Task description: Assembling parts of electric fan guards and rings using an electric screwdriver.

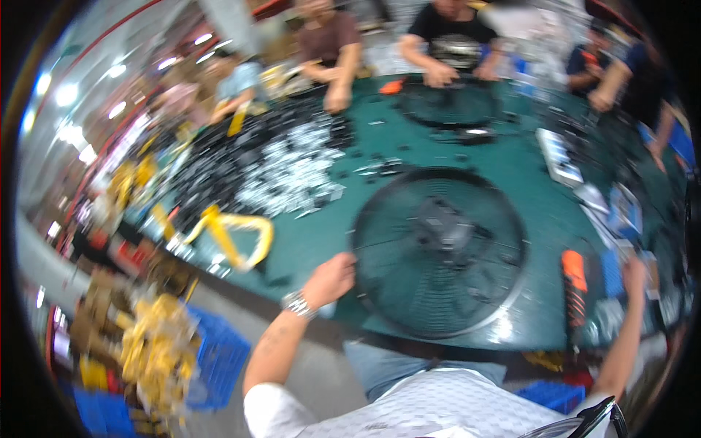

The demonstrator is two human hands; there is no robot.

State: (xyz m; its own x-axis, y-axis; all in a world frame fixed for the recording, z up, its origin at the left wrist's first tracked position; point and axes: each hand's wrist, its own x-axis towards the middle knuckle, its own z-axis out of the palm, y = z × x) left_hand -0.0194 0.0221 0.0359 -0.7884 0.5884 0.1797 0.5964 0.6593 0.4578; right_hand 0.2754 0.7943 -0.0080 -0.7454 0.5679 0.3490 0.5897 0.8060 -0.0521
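Observation:
A round black wire fan guard (376, 292) lies on the green tabletop before me, with a dark motor housing (444, 228) at its middle. My left hand (332, 279), a metal watch on its wrist, is closed at the guard's left rim. Far to the right, my right hand (634, 276) is stretched out among small parts, beside a blue open box (624, 212). Blur hides its fingers, so I cannot make out whether it holds anything. Between that hand and the guard lies an orange-and-black power screwdriver (575, 288).
Loose silver metal pieces (292, 168) and black parts (219, 164) cover the table's left. Yellow straps (237, 233) lie nearer. Across the table a person (453, 44) handles another fan guard (449, 102). A white power strip (559, 157) lies right. Blue crates (219, 358) stand on the floor.

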